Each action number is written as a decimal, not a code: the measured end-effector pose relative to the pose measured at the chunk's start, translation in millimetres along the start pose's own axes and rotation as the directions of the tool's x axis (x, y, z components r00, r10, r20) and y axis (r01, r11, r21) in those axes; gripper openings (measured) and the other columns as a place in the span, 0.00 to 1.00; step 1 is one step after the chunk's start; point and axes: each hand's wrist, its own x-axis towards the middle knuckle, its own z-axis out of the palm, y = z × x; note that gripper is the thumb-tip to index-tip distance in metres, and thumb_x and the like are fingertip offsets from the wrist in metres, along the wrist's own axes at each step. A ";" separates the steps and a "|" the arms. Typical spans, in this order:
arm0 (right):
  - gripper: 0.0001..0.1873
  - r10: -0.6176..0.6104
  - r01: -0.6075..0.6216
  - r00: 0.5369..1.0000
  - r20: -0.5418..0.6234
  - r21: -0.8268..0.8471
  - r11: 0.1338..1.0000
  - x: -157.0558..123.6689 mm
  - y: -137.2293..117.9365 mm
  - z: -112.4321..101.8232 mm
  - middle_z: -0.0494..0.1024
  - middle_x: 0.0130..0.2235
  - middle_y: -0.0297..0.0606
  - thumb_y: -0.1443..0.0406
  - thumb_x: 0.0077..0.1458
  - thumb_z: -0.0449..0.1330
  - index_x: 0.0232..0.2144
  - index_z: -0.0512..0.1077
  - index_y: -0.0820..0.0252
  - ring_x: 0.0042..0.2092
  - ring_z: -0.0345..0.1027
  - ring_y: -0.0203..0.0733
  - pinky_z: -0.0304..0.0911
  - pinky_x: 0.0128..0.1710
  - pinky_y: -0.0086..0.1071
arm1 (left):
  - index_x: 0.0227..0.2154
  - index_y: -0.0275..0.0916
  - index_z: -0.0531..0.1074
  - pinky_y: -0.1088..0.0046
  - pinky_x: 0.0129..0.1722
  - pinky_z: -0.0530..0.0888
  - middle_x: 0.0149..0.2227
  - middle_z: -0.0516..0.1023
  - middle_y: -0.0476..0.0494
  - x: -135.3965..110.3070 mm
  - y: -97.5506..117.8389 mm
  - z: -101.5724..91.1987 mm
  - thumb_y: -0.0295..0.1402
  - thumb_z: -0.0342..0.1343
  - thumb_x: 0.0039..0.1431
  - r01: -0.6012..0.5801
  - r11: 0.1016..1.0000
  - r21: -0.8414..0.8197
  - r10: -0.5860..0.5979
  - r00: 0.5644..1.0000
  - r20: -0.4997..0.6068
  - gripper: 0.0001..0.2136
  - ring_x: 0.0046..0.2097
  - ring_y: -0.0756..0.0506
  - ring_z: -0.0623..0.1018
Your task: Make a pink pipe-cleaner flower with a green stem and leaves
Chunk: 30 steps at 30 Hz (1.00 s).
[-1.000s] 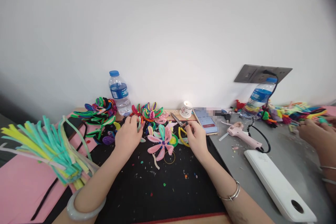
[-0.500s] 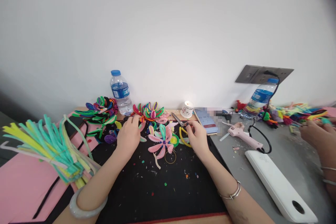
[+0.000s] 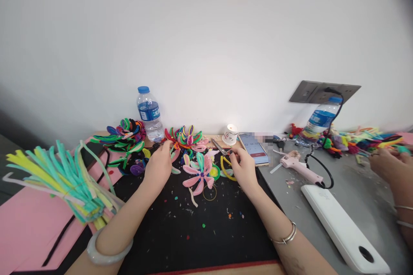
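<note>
A flower (image 3: 201,174) of pink and teal pipe cleaners with a dark blue centre lies on the black mat between my hands. My left hand (image 3: 158,164) rests to its left among coloured pipe-cleaner pieces. Its fingers are loosely bent and look apart; the tips are partly hidden, and no held thing shows. On the other side, my right hand (image 3: 243,166) lies beside a yellow pipe-cleaner loop (image 3: 228,171), thumb and forefinger apart. The scissors (image 3: 219,146) lie just beyond its fingertips, their handle end partly covered. A thin rubber band (image 3: 209,194) sits below the flower.
A bundle of pipe cleaners (image 3: 69,184) is at left. Behind stand a water bottle (image 3: 149,114) and paper cup (image 3: 230,135), near a phone (image 3: 254,149). To the right are a pink glue gun (image 3: 300,166), white power strip (image 3: 343,227) and a co-worker's hand (image 3: 390,163).
The view has shifted very slightly. Both of my hands hold nearly the same places, and the flower and scissors have not visibly moved.
</note>
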 end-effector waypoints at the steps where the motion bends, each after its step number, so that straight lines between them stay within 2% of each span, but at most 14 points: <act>1: 0.10 0.003 -0.003 1.000 0.004 0.000 1.000 0.1 -0.2 -0.3 0.70 0.26 0.35 0.65 0.55 0.48 0.31 0.69 0.61 0.27 0.61 0.37 0.55 0.28 0.28 | 0.48 0.38 0.61 0.67 0.39 0.70 0.42 0.74 0.38 0.6 -0.2 -1.0 0.22 0.43 0.56 -0.003 1.000 -0.031 0.003 1.000 -0.003 0.16 0.42 0.40 0.75; 6: 0.10 0.008 -0.008 1.000 0.007 0.010 1.000 0.3 -0.5 -0.2 0.70 0.27 0.36 0.65 0.55 0.48 0.30 0.68 0.61 0.27 0.62 0.38 0.55 0.29 0.29 | 0.48 0.37 0.64 0.66 0.43 0.70 0.43 0.75 0.39 2.5 -1.6 -6.0 0.24 0.42 0.56 -0.041 0.987 -0.158 0.034 0.998 -0.049 0.16 0.44 0.41 0.75; 10: 0.10 0.010 -0.010 1.000 0.002 0.008 1.000 -0.1 -0.1 0.3 0.71 0.26 0.36 0.65 0.55 0.48 0.29 0.68 0.61 0.27 0.62 0.38 0.55 0.29 0.29 | 0.46 0.36 0.66 0.64 0.46 0.69 0.44 0.74 0.39 4.4 -3.3 -5.9 0.24 0.42 0.56 -0.073 0.972 -0.223 0.043 0.990 -0.134 0.16 0.45 0.41 0.74; 13: 0.10 0.015 -0.015 1.000 0.001 0.021 1.000 -0.2 -1.7 -1.3 0.70 0.26 0.35 0.65 0.55 0.48 0.30 0.69 0.62 0.27 0.61 0.37 0.55 0.29 0.29 | 0.44 0.35 0.69 0.65 0.46 0.70 0.43 0.75 0.39 6.7 -2.2 -7.9 0.27 0.46 0.55 -0.084 0.921 -0.381 0.014 0.983 -0.182 0.15 0.43 0.42 0.75; 15: 0.10 0.016 -0.016 1.000 -0.001 0.049 0.999 -0.2 -3.8 -2.9 0.69 0.25 0.34 0.65 0.55 0.49 0.31 0.69 0.62 0.26 0.61 0.37 0.55 0.28 0.28 | 0.43 0.34 0.71 0.65 0.44 0.71 0.41 0.76 0.40 9.0 -0.1 -12.5 0.31 0.51 0.54 -0.040 0.815 -0.579 -0.067 0.984 -0.163 0.14 0.41 0.43 0.77; 16: 0.10 0.016 -0.016 1.000 -0.001 0.072 0.997 -0.2 -5.1 -3.6 0.69 0.25 0.34 0.65 0.55 0.49 0.31 0.69 0.62 0.26 0.60 0.36 0.55 0.28 0.28 | 0.42 0.34 0.71 0.66 0.44 0.72 0.41 0.77 0.40 10.4 1.1 -16.0 0.33 0.54 0.52 -0.005 0.725 -0.689 -0.119 0.984 -0.133 0.15 0.41 0.43 0.77; 18: 0.11 0.017 -0.018 1.000 0.011 0.138 0.990 -0.8 -7.7 -4.1 0.68 0.25 0.33 0.64 0.56 0.48 0.33 0.69 0.62 0.25 0.60 0.35 0.55 0.27 0.28 | 0.40 0.34 0.73 0.66 0.44 0.72 0.42 0.77 0.39 13.6 3.6 -24.9 0.34 0.59 0.48 0.048 0.485 -0.873 -0.204 0.977 -0.060 0.16 0.42 0.43 0.77; 20: 0.12 0.015 -0.023 0.999 0.040 0.222 0.975 -2.4 -10.6 -3.6 0.69 0.25 0.33 0.63 0.57 0.48 0.35 0.69 0.62 0.25 0.60 0.35 0.55 0.26 0.27 | 0.38 0.35 0.74 0.68 0.45 0.73 0.43 0.77 0.40 16.2 5.9 -36.1 0.33 0.61 0.45 0.033 0.254 -0.967 -0.252 0.967 -0.033 0.15 0.43 0.45 0.76; 22: 0.12 0.006 -0.031 0.997 0.080 0.313 0.949 -5.0 -14.7 -2.9 0.69 0.26 0.34 0.62 0.58 0.47 0.36 0.68 0.61 0.26 0.60 0.35 0.56 0.26 0.27 | 0.37 0.36 0.75 0.72 0.45 0.73 0.39 0.78 0.45 16.0 9.0 -48.2 0.29 0.62 0.44 -0.029 0.099 -0.995 -0.314 0.948 -0.059 0.13 0.41 0.48 0.77; 24: 0.11 -0.012 -0.042 0.992 0.129 0.403 0.914 -8.1 -20.8 -3.1 0.69 0.27 0.34 0.62 0.58 0.48 0.36 0.67 0.61 0.25 0.61 0.34 0.57 0.25 0.27 | 0.36 0.38 0.74 0.76 0.44 0.73 0.37 0.78 0.48 11.0 14.8 -59.2 0.27 0.60 0.45 -0.046 0.011 -0.999 -0.334 0.941 -0.047 0.11 0.40 0.50 0.77; 26: 0.10 -0.042 -0.053 0.982 0.183 0.484 0.874 -11.1 -29.4 -4.8 0.69 0.27 0.33 0.61 0.58 0.49 0.36 0.66 0.60 0.25 0.62 0.34 0.57 0.25 0.27 | 0.36 0.38 0.73 0.78 0.43 0.74 0.39 0.77 0.48 0.3 25.1 -66.3 0.25 0.58 0.48 0.016 -0.051 -0.999 -0.303 0.953 0.031 0.10 0.40 0.52 0.76; 28: 0.10 -0.078 -0.074 0.966 0.246 0.551 0.831 -13.4 -40.1 -7.8 0.70 0.27 0.33 0.61 0.57 0.50 0.37 0.67 0.59 0.26 0.63 0.34 0.58 0.25 0.27 | 0.37 0.39 0.72 0.80 0.40 0.75 0.38 0.77 0.48 -14.4 39.2 -67.3 0.25 0.57 0.50 0.127 -0.112 -0.986 -0.238 0.960 0.150 0.11 0.38 0.52 0.77; 30: 0.10 -0.115 -0.113 0.938 0.329 0.600 0.792 -14.9 -50.9 -11.0 0.71 0.29 0.34 0.60 0.56 0.51 0.38 0.67 0.58 0.26 0.64 0.35 0.60 0.25 0.27 | 0.38 0.39 0.70 0.78 0.38 0.76 0.36 0.76 0.47 -29.5 54.3 -62.3 0.24 0.56 0.50 0.296 -0.140 -0.945 -0.121 0.942 0.313 0.11 0.36 0.51 0.77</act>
